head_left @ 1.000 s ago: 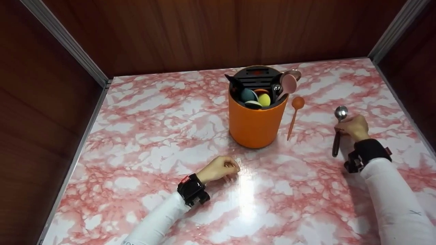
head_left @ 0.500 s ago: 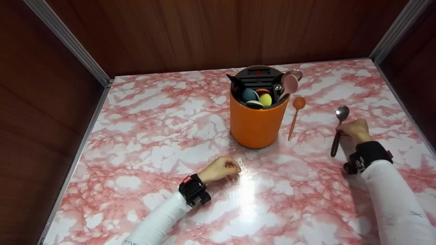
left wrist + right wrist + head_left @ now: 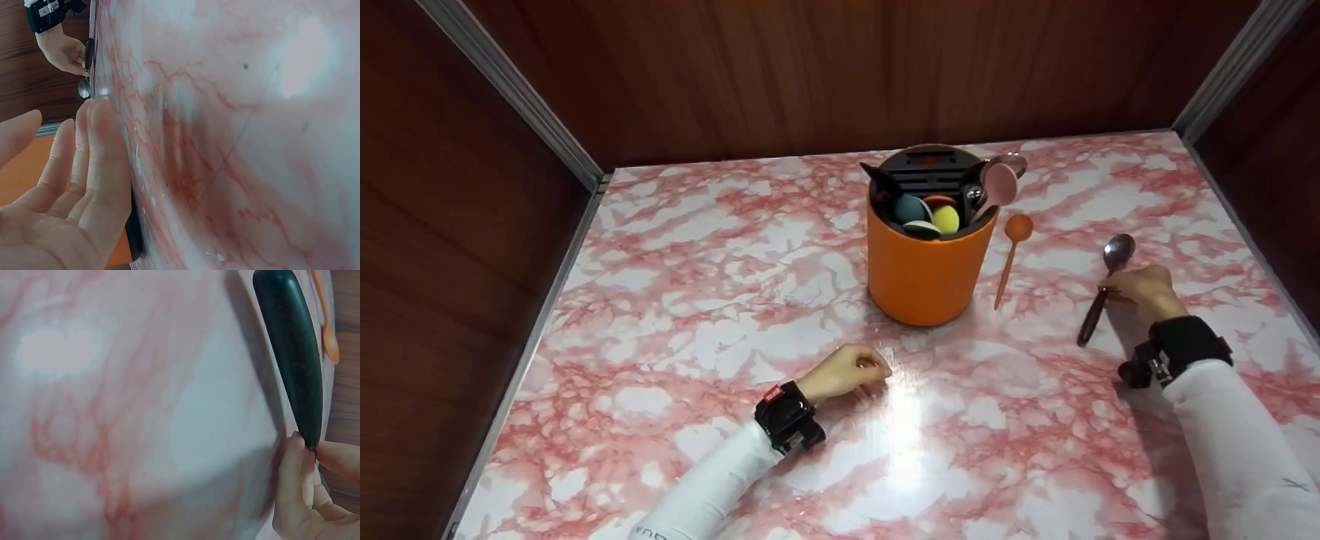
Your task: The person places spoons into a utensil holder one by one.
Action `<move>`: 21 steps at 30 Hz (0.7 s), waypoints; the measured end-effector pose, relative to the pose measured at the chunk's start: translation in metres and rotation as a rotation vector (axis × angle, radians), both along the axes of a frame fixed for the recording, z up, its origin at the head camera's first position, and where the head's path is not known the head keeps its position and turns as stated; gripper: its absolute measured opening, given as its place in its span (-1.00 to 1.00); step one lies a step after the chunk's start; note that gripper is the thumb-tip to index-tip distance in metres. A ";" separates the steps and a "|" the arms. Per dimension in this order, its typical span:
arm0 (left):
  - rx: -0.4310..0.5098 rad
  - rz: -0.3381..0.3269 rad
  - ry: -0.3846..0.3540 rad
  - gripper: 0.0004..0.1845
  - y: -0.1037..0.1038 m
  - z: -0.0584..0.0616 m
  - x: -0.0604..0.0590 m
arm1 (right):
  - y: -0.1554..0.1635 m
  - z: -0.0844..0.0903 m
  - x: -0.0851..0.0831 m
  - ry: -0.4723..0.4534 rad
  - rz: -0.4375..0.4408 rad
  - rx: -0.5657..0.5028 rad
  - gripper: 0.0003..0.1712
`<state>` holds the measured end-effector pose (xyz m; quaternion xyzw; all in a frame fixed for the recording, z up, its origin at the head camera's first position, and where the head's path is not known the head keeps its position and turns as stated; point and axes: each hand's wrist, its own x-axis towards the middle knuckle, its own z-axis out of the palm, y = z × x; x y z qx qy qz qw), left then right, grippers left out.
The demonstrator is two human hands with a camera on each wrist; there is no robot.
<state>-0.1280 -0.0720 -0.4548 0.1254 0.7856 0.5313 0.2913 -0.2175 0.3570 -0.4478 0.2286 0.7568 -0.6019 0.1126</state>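
Since the earlier head pictures, the metal spoon (image 3: 1099, 286) has been tipped lower and swung, so that its dark handle now slants down toward the marble tabletop (image 3: 697, 300) and its bowl points away from the person.

From the head view, the right hand (image 3: 1144, 291) is seen gripping the spoon near the junction of handle and metal neck; the shiny bowl projects beyond the fingers, the handle end below and to their left. An orange spoon (image 3: 1009, 255) lies flat between the hand and the orange holder (image 3: 924, 262), which is filled with utensils. The left hand (image 3: 844, 370) is rested on the tabletop in front of the holder, fingers loosely curled, nothing held.

From the left wrist view, the left hand's fingers (image 3: 84, 169) are shown relaxed and nearly straight beside the marble, empty; the far hand with the spoon is seen small at the top corner.

From the right wrist view, the dark handle (image 3: 292, 349) is pinched at its near end between thumb and fingertips (image 3: 292, 461), the rest extending away over the marble.
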 end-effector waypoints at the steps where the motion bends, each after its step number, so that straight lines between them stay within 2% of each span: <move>1: -0.001 0.001 -0.001 -0.77 0.000 0.000 0.000 | -0.001 0.001 0.001 0.000 -0.005 -0.023 -0.76; 5: -0.004 0.014 -0.022 -0.77 0.001 0.000 0.000 | -0.002 0.003 0.004 -0.002 -0.011 -0.112 -0.75; 8: 0.001 0.018 -0.027 -0.77 0.002 0.001 0.000 | 0.006 -0.008 0.000 -0.009 -0.028 -0.201 -0.84; 10: 0.005 0.020 -0.035 -0.77 0.003 0.001 0.000 | 0.003 -0.007 0.002 -0.014 -0.029 -0.249 -0.86; 12: 0.020 0.020 -0.044 -0.77 0.004 0.000 0.000 | -0.001 -0.004 0.006 -0.005 0.007 -0.225 -0.84; 14: 0.034 0.019 -0.055 -0.77 0.004 -0.001 -0.001 | -0.012 0.008 0.013 -0.002 0.049 -0.206 -0.79; 17: 0.050 0.021 -0.062 -0.76 0.005 -0.002 -0.002 | -0.022 0.016 0.020 0.003 0.098 -0.222 -0.73; 21: 0.066 0.033 -0.067 -0.76 0.007 -0.003 -0.002 | -0.030 0.019 0.024 -0.018 0.105 -0.308 -0.76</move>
